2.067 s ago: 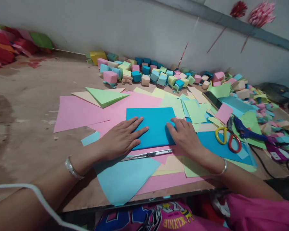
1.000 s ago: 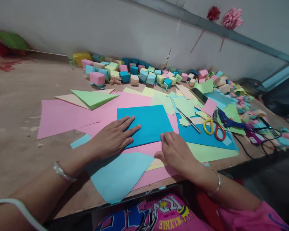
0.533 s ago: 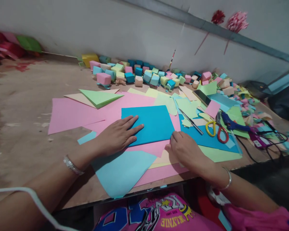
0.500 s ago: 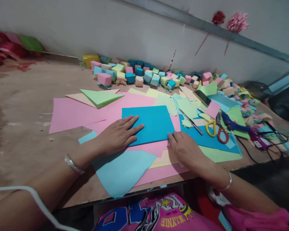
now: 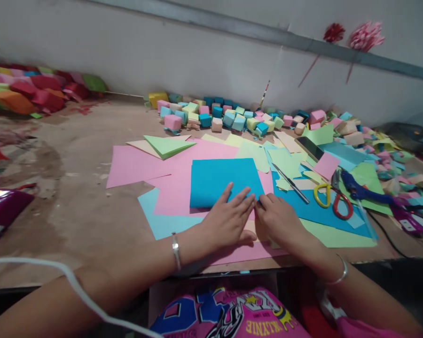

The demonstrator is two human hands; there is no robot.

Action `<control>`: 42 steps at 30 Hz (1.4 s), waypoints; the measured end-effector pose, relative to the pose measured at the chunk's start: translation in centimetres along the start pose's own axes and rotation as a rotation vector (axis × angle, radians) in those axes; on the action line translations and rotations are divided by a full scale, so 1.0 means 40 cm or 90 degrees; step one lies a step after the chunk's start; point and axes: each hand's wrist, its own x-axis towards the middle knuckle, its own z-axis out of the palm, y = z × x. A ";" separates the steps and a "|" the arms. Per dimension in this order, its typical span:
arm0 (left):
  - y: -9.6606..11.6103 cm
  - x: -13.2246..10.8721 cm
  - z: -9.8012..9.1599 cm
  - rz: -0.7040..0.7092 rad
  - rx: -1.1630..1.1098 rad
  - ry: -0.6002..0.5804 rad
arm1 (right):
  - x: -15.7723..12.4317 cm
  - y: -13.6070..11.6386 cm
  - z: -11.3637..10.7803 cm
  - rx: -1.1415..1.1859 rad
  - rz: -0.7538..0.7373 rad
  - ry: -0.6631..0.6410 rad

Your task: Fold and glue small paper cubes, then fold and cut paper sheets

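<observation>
A blue sheet of paper (image 5: 220, 180), folded over, lies on top of pink paper in the middle of the table. My left hand (image 5: 229, 218) rests flat across its lower right edge, fingers stretched out. At the sheet's near right corner, my right hand (image 5: 278, 216) is closed, with fingers pinched on the paper. The fingertips of both hands are close together there. Under the blue sheet spread a large pink sheet (image 5: 176, 197) and a light blue sheet (image 5: 172, 227). A green folded sheet (image 5: 169, 146) lies beyond its left side.
Scissors (image 5: 333, 195), a pen (image 5: 291, 184) and a blue glue gun (image 5: 364, 188) lie at the right over paper scraps, with a phone (image 5: 309, 148) behind. Small paper boxes (image 5: 216, 112) line the wall. Purple object (image 5: 7, 211) at left; white cable (image 5: 74, 286) crosses my left forearm.
My left hand has slid right along the blue paper, from its left side to the lower right edge. My right hand stays at the corner. The view has shifted left.
</observation>
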 end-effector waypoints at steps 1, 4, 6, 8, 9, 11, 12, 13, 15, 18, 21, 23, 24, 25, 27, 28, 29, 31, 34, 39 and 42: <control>0.009 0.002 0.004 -0.011 -0.005 -0.014 | -0.001 0.003 0.001 0.000 -0.007 0.005; 0.001 -0.020 0.005 -0.042 -0.018 -0.059 | -0.006 0.009 0.012 -0.021 -0.024 0.049; -0.023 -0.054 0.000 -0.053 -0.022 -0.078 | -0.010 0.010 0.020 -0.038 -0.037 0.082; -0.050 -0.100 -0.005 -0.068 -0.025 -0.088 | -0.012 0.010 0.027 -0.048 -0.047 0.108; -0.064 -0.124 -0.008 -0.078 -0.026 -0.087 | -0.013 0.010 0.030 -0.050 -0.050 0.120; -0.087 -0.174 -0.018 -0.085 -0.029 -0.089 | -0.014 0.009 0.033 -0.052 -0.051 0.137; -0.095 -0.198 -0.024 -0.088 -0.030 -0.090 | -0.015 0.008 0.035 -0.052 -0.051 0.141; -0.103 -0.220 -0.032 -0.094 -0.030 -0.092 | -0.015 0.008 0.036 -0.051 -0.050 0.144; -0.113 -0.260 -0.046 -0.109 -0.026 -0.090 | -0.016 0.006 0.037 -0.051 -0.047 0.146; -0.125 -0.302 -0.053 -0.126 -0.006 -0.073 | -0.018 0.004 0.037 -0.054 -0.047 0.151; -0.137 -0.310 -0.036 -0.154 0.026 -0.040 | -0.018 0.002 0.037 -0.056 -0.051 0.158; -0.146 -0.296 -0.022 -0.173 0.050 -0.008 | -0.018 0.002 0.035 -0.055 -0.049 0.146; -0.151 -0.286 -0.016 -0.175 0.060 0.013 | -0.018 0.004 0.033 -0.053 -0.048 0.133; -0.155 -0.275 -0.012 -0.169 0.068 0.040 | -0.018 0.006 0.030 -0.050 -0.048 0.115; -0.162 -0.255 -0.012 -0.138 0.082 0.095 | -0.019 0.013 0.020 -0.039 -0.050 0.076; -0.165 -0.247 -0.015 -0.114 0.089 0.115 | -0.019 0.017 0.014 -0.031 -0.052 0.059; -0.166 -0.240 -0.019 -0.088 0.099 0.126 | -0.019 0.021 0.007 -0.023 -0.052 0.044; -0.164 -0.231 -0.028 -0.044 0.127 0.127 | -0.018 0.026 -0.007 -0.005 -0.050 0.025; -0.150 -0.214 -0.036 -0.027 0.153 0.101 | -0.014 0.027 -0.022 0.008 -0.045 0.006; -0.124 -0.180 -0.027 -0.011 0.182 0.083 | -0.007 0.028 -0.029 0.012 -0.054 -0.015; -0.120 -0.170 -0.026 0.020 0.231 0.078 | -0.005 0.028 -0.032 0.006 -0.040 0.001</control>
